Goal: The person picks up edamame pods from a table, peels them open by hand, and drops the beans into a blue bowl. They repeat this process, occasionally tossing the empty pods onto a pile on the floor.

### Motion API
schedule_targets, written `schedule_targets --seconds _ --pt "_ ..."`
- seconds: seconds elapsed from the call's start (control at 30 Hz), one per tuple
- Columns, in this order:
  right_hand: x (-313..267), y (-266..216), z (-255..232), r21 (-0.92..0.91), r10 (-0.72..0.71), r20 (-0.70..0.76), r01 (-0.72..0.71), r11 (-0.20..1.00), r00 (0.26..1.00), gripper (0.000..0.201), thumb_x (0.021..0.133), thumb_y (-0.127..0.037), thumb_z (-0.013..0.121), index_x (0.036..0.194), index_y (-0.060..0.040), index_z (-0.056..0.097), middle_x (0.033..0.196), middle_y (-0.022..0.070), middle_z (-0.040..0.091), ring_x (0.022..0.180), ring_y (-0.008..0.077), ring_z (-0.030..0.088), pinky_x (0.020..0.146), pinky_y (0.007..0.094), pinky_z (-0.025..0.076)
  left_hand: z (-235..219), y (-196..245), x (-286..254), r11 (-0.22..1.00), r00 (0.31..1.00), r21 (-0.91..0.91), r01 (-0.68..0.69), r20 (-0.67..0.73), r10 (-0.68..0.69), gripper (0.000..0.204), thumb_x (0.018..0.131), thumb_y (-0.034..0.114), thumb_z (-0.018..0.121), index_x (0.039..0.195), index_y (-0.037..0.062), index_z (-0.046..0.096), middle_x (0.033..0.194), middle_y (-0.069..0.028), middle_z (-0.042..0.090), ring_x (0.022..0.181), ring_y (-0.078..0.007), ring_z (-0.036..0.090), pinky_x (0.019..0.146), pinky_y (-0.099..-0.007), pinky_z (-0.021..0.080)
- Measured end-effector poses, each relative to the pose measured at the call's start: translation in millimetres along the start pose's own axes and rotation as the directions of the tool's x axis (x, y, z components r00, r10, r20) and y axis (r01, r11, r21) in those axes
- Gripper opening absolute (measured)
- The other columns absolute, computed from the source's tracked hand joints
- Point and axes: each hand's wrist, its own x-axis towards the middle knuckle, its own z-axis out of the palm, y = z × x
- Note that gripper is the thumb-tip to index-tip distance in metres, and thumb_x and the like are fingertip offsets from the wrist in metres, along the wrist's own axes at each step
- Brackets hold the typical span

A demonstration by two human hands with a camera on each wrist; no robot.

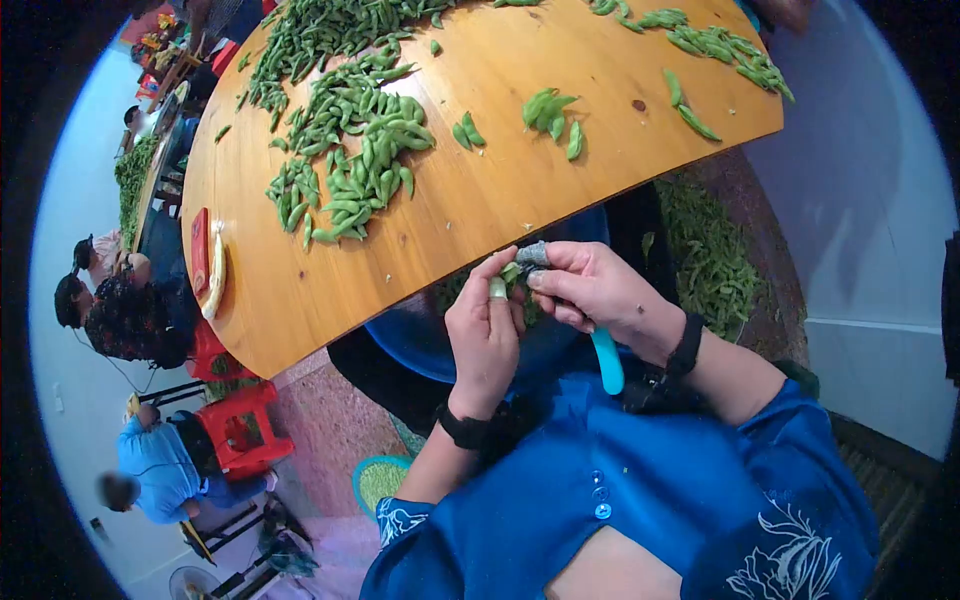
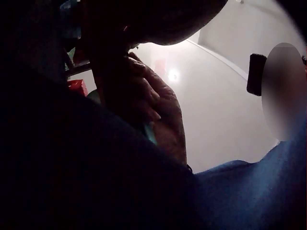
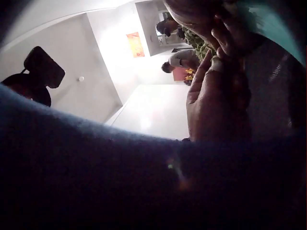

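In the head view both hands meet just off the table's near edge, above a blue basin (image 1: 400, 352). My left hand (image 1: 485, 335) pinches a green soybean pod (image 1: 510, 272) between thumb and finger, with pale tape round one digit. My right hand (image 1: 610, 290) grips a tool with a turquoise handle (image 1: 607, 362), which sticks out below the palm. Its working end is hidden at the pod, so I cannot tell its kind. Grey tape wraps a finger of that hand. The left wrist view shows the right hand dark, the right wrist view the left hand.
Heaps of soybean pods (image 1: 365, 150) cover the left of the wooden table (image 1: 480, 190), with small clusters to the right. A red object (image 1: 200, 250) lies at its left edge. More greens (image 1: 715, 260) lie on the floor at right. Seated people and red stools (image 1: 240, 430) are at left.
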Motion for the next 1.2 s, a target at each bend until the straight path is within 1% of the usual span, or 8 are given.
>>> schedule_targets --seconds 0.1,0.17,0.27,0.33,0.43,0.8,1.0,1.2 --pt "1.7 -3.9 -2.1 -0.039 0.009 -0.026 -0.010 0.999 1.000 0.015 0.093 -0.013 0.050 0.098 -0.0045 0.061 0.064 -0.0047 0.051 0.049 0.0010 0.045 0.040 0.0170 0.034 -2.5 -1.4 4.6 0.937 0.985 -0.304 0.173 0.075 -0.157 0.030 0.093 0.002 0.040 0.120 0.0010 0.054 0.085 -0.0048 0.060 0.062 -0.0074 0.053 0.055 -0.0188 0.041" --pt "6.1 -0.5 -6.7 -0.147 -0.050 -0.025 0.046 0.988 0.998 0.015 0.092 -0.012 0.051 0.097 -0.0036 0.062 0.065 -0.0046 0.053 0.051 0.0015 0.047 0.043 0.0177 0.036 -2.6 -4.0 9.3 0.700 0.932 -0.618 0.359 0.200 -0.302 0.030 0.097 0.008 0.038 0.123 0.0022 0.051 0.081 -0.0025 0.058 0.058 -0.0052 0.048 0.049 -0.0168 0.035" --pt "4.1 2.0 0.1 -0.310 -0.230 -0.049 0.204 0.928 0.972 0.014 0.089 -0.010 0.054 0.095 -0.0006 0.064 0.069 0.0007 0.060 0.060 0.0068 0.056 0.053 0.0242 0.044 2.6 -6.3 8.0 0.588 0.932 -0.727 0.355 0.231 -0.277 0.030 0.096 0.011 0.041 0.124 0.0013 0.049 0.082 -0.0021 0.058 0.060 -0.0059 0.050 0.049 -0.0168 0.038" --pt "3.8 9.1 1.9 -0.570 -0.460 -0.035 0.360 0.738 0.887 0.017 0.088 -0.007 0.054 0.099 0.0007 0.063 0.071 0.0097 0.063 0.065 0.0124 0.061 0.058 0.0297 0.048 4.3 -7.9 5.8 0.700 0.948 -0.640 0.317 0.191 -0.254 0.028 0.097 0.013 0.041 0.120 0.0017 0.049 0.082 -0.0019 0.057 0.060 -0.0060 0.051 0.049 -0.0171 0.039" --pt "3.7 15.6 1.3 -0.712 -0.541 0.024 0.394 0.582 0.841 0.019 0.086 -0.005 0.053 0.102 0.0011 0.063 0.075 0.0175 0.063 0.067 0.0200 0.064 0.061 0.0332 0.049 3.3 -4.8 4.4 0.821 0.962 -0.502 0.274 0.150 -0.229 0.022 0.098 0.016 0.041 0.113 0.0029 0.050 0.080 -0.0011 0.056 0.060 -0.0056 0.050 0.049 -0.0175 0.039" --pt "-2.2 9.5 14.9 -0.635 -0.543 0.030 0.435 0.638 0.839 0.019 0.084 -0.004 0.055 0.100 0.0019 0.063 0.079 0.0194 0.064 0.071 0.0279 0.065 0.061 0.0340 0.050 -0.8 -15.9 1.8 0.908 0.971 -0.346 0.234 0.043 -0.234 0.018 0.091 0.004 0.038 0.104 0.0028 0.051 0.079 0.0002 0.054 0.062 -0.0051 0.046 0.056 -0.0185 0.039" --pt "2.4 14.4 11.7 -0.696 -0.567 0.028 0.423 0.580 0.823 0.020 0.084 -0.005 0.056 0.101 0.0012 0.063 0.078 0.0189 0.064 0.070 0.0268 0.066 0.060 0.0335 0.050 -6.6 -3.9 -7.0 0.725 0.946 -0.609 0.323 0.218 -0.239 0.031 0.089 -0.001 0.040 0.120 0.0010 0.048 0.099 -0.0024 0.056 0.078 -0.0072 0.052 0.066 -0.0202 0.044" --pt "-3.8 4.0 8.7 -0.627 -0.513 -0.091 0.352 0.696 0.854 0.022 0.085 -0.006 0.057 0.105 0.0005 0.063 0.080 0.0174 0.065 0.068 0.0189 0.063 0.062 0.0297 0.049 -12.3 -21.8 -9.1 0.940 0.976 -0.272 0.205 0.125 -0.177 0.027 0.091 0.002 0.043 0.115 0.0020 0.054 0.101 -0.0014 0.057 0.079 -0.0104 0.054 0.070 -0.0238 0.046"
